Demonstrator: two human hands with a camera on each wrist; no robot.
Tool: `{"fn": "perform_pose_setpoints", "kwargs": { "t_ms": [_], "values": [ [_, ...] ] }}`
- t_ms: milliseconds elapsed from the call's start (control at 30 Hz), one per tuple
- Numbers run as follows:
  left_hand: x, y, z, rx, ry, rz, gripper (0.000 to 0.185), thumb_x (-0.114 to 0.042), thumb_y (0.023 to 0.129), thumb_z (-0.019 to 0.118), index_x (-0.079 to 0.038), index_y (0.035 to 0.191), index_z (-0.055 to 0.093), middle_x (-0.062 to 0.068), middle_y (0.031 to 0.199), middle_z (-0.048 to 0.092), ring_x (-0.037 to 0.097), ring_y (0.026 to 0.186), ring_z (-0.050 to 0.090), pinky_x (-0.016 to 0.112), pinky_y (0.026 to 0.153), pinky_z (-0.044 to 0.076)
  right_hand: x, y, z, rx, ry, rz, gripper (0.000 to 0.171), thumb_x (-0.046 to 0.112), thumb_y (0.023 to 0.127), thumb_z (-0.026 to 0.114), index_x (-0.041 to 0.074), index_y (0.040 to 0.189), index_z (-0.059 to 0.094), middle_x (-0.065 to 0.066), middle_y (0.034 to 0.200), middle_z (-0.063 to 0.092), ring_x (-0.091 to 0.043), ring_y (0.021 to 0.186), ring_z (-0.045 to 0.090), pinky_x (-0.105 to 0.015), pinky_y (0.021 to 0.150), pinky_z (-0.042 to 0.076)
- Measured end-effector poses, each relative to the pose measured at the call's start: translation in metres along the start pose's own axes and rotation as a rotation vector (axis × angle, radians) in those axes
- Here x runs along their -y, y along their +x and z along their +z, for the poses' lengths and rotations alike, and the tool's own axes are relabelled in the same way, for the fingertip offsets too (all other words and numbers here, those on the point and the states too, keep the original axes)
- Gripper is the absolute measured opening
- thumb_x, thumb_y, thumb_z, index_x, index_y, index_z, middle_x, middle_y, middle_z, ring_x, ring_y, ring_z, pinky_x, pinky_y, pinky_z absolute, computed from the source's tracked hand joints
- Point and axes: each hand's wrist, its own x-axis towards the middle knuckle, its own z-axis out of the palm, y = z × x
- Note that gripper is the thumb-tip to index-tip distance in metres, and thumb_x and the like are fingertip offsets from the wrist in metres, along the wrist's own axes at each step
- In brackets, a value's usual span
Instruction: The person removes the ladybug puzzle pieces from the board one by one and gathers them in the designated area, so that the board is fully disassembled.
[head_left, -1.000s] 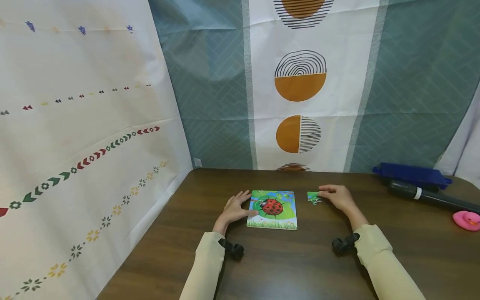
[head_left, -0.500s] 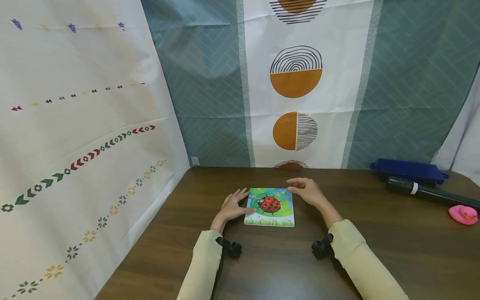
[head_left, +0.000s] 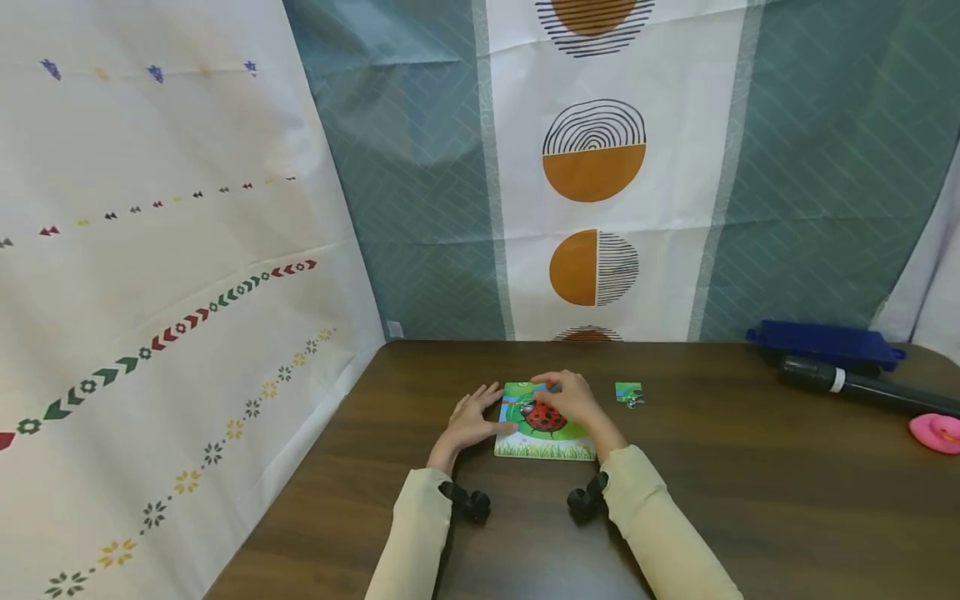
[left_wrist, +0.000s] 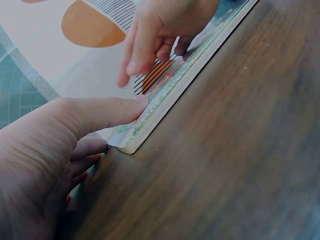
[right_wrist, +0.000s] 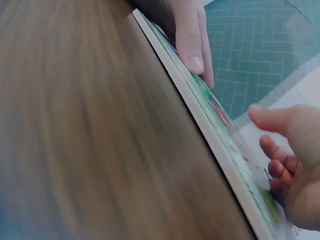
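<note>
A square ladybug jigsaw puzzle (head_left: 540, 450) lies flat on the brown table. My left hand (head_left: 472, 419) stays at its left side with straight, spread fingers along the edge. In the left wrist view, the left thumb (left_wrist: 112, 112) rests on the puzzle's top near a corner. My right hand (head_left: 572, 398) is over the upper right of the puzzle, hiding part of the picture. Seen from the right wrist, its thumb (right_wrist: 275, 119) stands apart from loosely bent fingers, with nothing visible between them. A small green loose jigsaw piece (head_left: 628, 393) lies right of the puzzle.
At the table's back right sits a blue tray-like object (head_left: 828, 346), with a black rod (head_left: 870, 387) bearing a white band in front of it. A pink rubber duck (head_left: 937, 433) is at the right edge. Patterned cloth (head_left: 435, 283) hangs behind the table.
My right hand has moved left from the loose piece to above the puzzle. That piece, partly covered a second ago, is now in plain sight. My left hand has kept its place.
</note>
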Motion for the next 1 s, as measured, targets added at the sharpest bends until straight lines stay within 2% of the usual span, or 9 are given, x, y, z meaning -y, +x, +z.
{"fn": "perform_pose_setpoints", "kwargs": {
  "t_ms": [100, 267, 500, 800, 1000],
  "values": [
    [0.000, -0.001, 0.002, -0.007, -0.003, -0.003, 0.078, -0.036, 0.084, 0.074, -0.008, 0.149, 0.041, 0.007, 0.161, 0.029, 0.032, 0.152, 0.017, 0.057, 0.124, 0.008, -0.002, -0.002, 0.007, -0.021, -0.049, 0.008, 0.032, 0.025, 0.092, 0.068, 0.015, 0.123, 0.069, -0.015, 0.114, 0.060, -0.033, 0.109, 0.052, -0.052, 0.088, 0.047],
    [0.000, -0.002, 0.002, -0.007, -0.002, -0.013, 0.078, -0.036, 0.085, 0.074, -0.008, 0.150, 0.040, 0.007, 0.162, 0.029, 0.032, 0.153, 0.017, 0.056, 0.124, 0.008, -0.003, -0.004, 0.014, -0.040, -0.170, -0.014, 0.035, 0.034, 0.091, 0.068, 0.021, 0.124, 0.069, -0.019, 0.129, 0.050, -0.038, 0.119, 0.048, -0.058, 0.096, 0.045],
    [-0.002, -0.001, 0.001, 0.000, 0.005, -0.004, 0.078, -0.036, 0.085, 0.073, -0.008, 0.150, 0.040, 0.008, 0.162, 0.028, 0.032, 0.153, 0.017, 0.055, 0.125, 0.008, -0.002, -0.004, 0.015, -0.032, -0.297, -0.040, 0.030, 0.036, 0.093, 0.066, 0.024, 0.120, 0.072, -0.013, 0.117, 0.050, -0.032, 0.107, 0.048, -0.050, 0.087, 0.044],
    [0.001, -0.003, 0.002, 0.002, 0.006, 0.000, 0.077, -0.037, 0.085, 0.073, -0.008, 0.149, 0.041, 0.008, 0.161, 0.029, 0.032, 0.153, 0.017, 0.056, 0.125, 0.008, -0.002, -0.004, 0.016, 0.000, -0.309, -0.023, 0.029, 0.036, 0.094, 0.064, 0.026, 0.121, 0.069, -0.015, 0.122, 0.045, -0.032, 0.107, 0.041, -0.051, 0.088, 0.039],
    [-0.001, -0.001, 0.001, -0.001, 0.012, -0.001, 0.077, -0.036, 0.086, 0.073, -0.008, 0.149, 0.041, 0.009, 0.162, 0.028, 0.033, 0.153, 0.016, 0.055, 0.125, 0.008, -0.002, -0.004, 0.016, -0.026, -0.273, -0.009, 0.024, 0.037, 0.093, 0.065, 0.027, 0.114, 0.069, -0.019, 0.137, 0.039, -0.038, 0.121, 0.034, -0.056, 0.099, 0.036]
  ]
}}
